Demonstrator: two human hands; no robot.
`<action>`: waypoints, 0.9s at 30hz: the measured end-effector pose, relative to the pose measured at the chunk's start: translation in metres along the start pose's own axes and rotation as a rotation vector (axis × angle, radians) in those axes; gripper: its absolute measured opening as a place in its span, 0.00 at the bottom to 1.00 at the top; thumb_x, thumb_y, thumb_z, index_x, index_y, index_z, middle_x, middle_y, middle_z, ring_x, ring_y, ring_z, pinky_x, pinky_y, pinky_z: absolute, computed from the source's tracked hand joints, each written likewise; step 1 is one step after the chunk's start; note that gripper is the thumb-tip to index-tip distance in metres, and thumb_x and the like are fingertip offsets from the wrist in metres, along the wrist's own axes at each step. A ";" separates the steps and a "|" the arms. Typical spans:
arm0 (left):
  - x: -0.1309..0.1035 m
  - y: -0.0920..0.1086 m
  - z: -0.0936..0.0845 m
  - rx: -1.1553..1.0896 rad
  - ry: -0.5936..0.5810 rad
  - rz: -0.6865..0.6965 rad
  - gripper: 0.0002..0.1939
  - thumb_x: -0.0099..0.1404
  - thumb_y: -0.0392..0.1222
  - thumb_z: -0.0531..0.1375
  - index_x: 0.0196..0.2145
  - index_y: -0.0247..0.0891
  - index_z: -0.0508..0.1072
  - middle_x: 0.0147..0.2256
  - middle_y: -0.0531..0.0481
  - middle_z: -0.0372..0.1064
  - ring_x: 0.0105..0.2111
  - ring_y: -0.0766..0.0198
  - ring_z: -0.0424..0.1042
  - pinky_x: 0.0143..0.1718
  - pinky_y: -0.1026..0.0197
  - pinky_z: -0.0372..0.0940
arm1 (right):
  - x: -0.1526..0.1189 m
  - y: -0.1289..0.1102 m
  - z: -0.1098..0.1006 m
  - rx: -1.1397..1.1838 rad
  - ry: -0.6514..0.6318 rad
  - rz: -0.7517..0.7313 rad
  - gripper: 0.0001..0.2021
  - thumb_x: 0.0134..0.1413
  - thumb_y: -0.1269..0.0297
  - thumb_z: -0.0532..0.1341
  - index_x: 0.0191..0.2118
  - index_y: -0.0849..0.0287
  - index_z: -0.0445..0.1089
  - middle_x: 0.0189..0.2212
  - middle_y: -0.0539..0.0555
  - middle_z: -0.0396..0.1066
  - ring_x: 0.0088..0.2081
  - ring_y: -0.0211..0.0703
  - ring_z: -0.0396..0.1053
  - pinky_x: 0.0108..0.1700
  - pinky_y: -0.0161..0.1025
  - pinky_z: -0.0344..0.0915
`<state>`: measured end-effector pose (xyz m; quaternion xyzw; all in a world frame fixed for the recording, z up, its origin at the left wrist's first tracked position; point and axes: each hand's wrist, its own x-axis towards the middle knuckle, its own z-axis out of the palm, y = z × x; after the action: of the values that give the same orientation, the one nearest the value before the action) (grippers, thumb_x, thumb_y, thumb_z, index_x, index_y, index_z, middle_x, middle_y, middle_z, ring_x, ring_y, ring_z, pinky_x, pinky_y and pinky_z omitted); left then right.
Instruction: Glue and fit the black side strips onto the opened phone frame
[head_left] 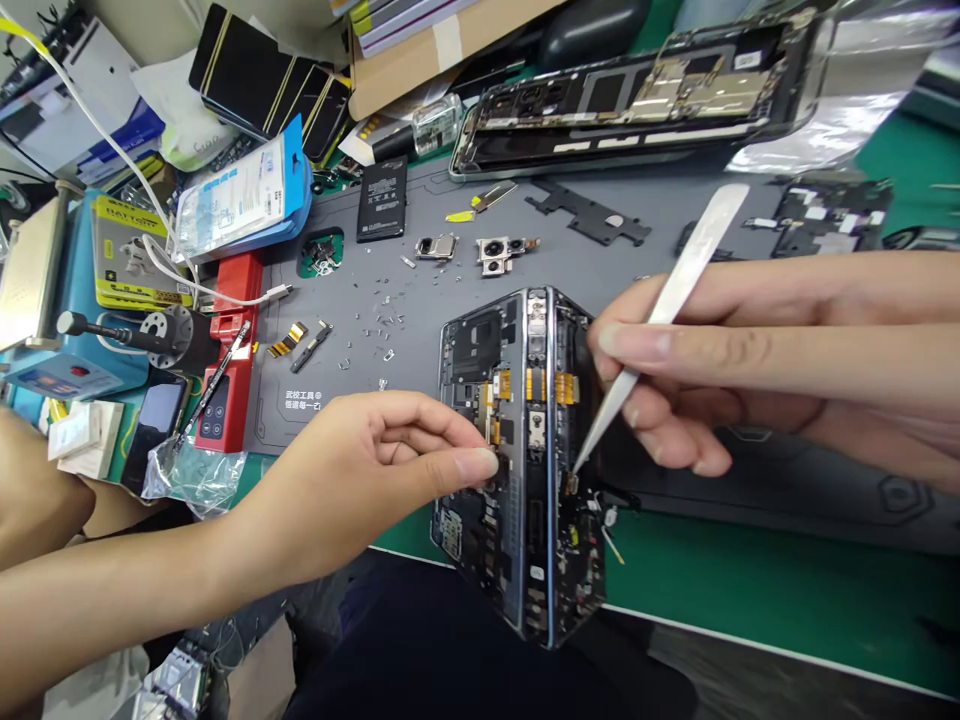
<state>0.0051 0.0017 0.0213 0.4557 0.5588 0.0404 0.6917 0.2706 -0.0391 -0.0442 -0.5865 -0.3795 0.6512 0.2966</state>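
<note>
The left hand (360,470) is gripping the opened folding phone (517,460) at the mat's (390,260) front edge. The right hand (675,380) is pinching tweezers (660,320), poking a tiny part inside. Lifting it looks like it is needing a gentle, steady pull.

Cluttered workbench (750,590), grey mat (420,290)
</note>
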 end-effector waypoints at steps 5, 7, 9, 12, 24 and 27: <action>-0.001 -0.004 -0.002 0.015 -0.032 0.031 0.05 0.64 0.35 0.75 0.36 0.40 0.84 0.32 0.58 0.80 0.31 0.76 0.72 0.32 0.74 0.64 | 0.000 -0.002 -0.003 -0.005 -0.046 -0.024 0.25 0.58 0.33 0.73 0.32 0.52 0.80 0.27 0.55 0.72 0.25 0.44 0.71 0.24 0.40 0.70; 0.000 -0.005 -0.002 0.028 -0.030 0.040 0.05 0.65 0.36 0.75 0.37 0.40 0.83 0.32 0.58 0.79 0.31 0.76 0.73 0.32 0.74 0.64 | 0.001 -0.001 -0.005 -0.009 -0.061 -0.067 0.24 0.59 0.34 0.73 0.32 0.52 0.80 0.26 0.54 0.71 0.24 0.44 0.70 0.22 0.39 0.69; 0.001 -0.007 -0.002 0.048 -0.018 0.062 0.07 0.64 0.37 0.75 0.38 0.40 0.82 0.32 0.58 0.79 0.30 0.75 0.73 0.32 0.73 0.65 | 0.002 0.002 -0.006 -0.015 -0.068 -0.111 0.22 0.60 0.36 0.72 0.33 0.51 0.80 0.25 0.54 0.71 0.23 0.45 0.70 0.21 0.40 0.69; 0.000 -0.010 -0.001 0.157 0.018 0.148 0.06 0.65 0.40 0.74 0.38 0.41 0.82 0.25 0.61 0.71 0.24 0.75 0.63 0.24 0.72 0.57 | 0.002 0.006 -0.008 -0.026 -0.070 -0.135 0.22 0.63 0.37 0.71 0.32 0.51 0.80 0.24 0.54 0.71 0.22 0.45 0.69 0.20 0.40 0.68; -0.006 -0.019 -0.006 0.649 0.121 0.739 0.08 0.70 0.31 0.73 0.46 0.37 0.84 0.42 0.57 0.87 0.43 0.73 0.83 0.48 0.75 0.73 | 0.001 0.007 -0.008 -0.053 -0.035 -0.107 0.21 0.62 0.37 0.71 0.34 0.51 0.80 0.25 0.55 0.71 0.23 0.47 0.70 0.20 0.42 0.67; -0.003 -0.020 -0.008 0.660 0.116 0.791 0.08 0.70 0.32 0.73 0.46 0.36 0.83 0.43 0.56 0.87 0.44 0.74 0.83 0.49 0.77 0.72 | 0.002 0.007 -0.009 -0.066 -0.026 -0.087 0.21 0.61 0.37 0.71 0.34 0.51 0.81 0.24 0.55 0.71 0.22 0.47 0.70 0.20 0.42 0.67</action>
<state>-0.0117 -0.0077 0.0104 0.8230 0.3643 0.1456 0.4107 0.2798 -0.0402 -0.0511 -0.5703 -0.4297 0.6324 0.3003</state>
